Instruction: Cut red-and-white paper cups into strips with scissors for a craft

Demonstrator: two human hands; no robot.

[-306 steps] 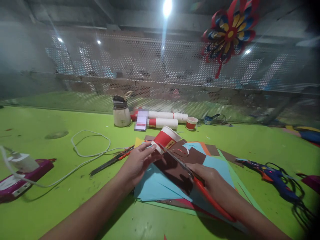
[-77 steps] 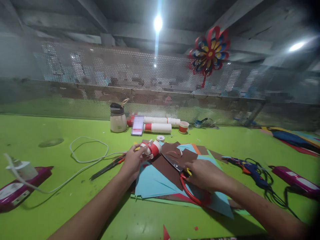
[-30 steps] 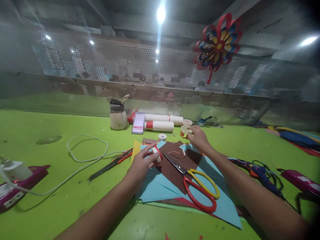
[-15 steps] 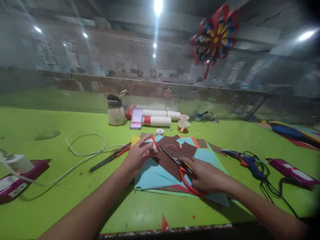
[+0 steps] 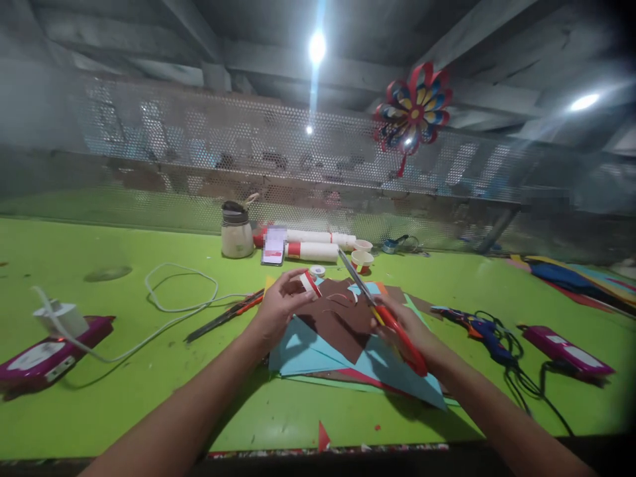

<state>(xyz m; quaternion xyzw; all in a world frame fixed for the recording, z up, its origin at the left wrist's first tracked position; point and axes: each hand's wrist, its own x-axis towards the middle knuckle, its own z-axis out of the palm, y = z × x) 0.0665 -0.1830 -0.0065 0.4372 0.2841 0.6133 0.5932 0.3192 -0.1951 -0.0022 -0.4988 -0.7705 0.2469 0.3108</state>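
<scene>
My left hand [image 5: 278, 306] pinches a short red-and-white paper cup piece [image 5: 310, 285] between thumb and fingers, above a pile of coloured paper. In my right hand [image 5: 408, 326] are scissors [image 5: 362, 278] with red handles; their blades point up and away and look closed, apart from the cup piece. Brown paper [image 5: 342, 331] and light blue sheets [image 5: 311, 350] lie beneath both hands, with thin curled trimmings on the brown. Beyond them stand a cut paper cup [image 5: 362, 263] and a small white disc [image 5: 317, 271].
At the back are a lidded bottle [image 5: 237, 237], a phone [image 5: 273, 246] and stacked paper cups [image 5: 315, 252] lying sideways. A glue gun [image 5: 497, 344] and a purple power strip [image 5: 566, 351] lie right. Left are a long black-and-orange tool [image 5: 223, 316], a white cable [image 5: 163, 319] and another power strip [image 5: 74, 344].
The scissors have moved away from the cup piece, with their tips swung upward and blades brought together. My left hand still holds the cup piece. The view has tilted up slightly.
</scene>
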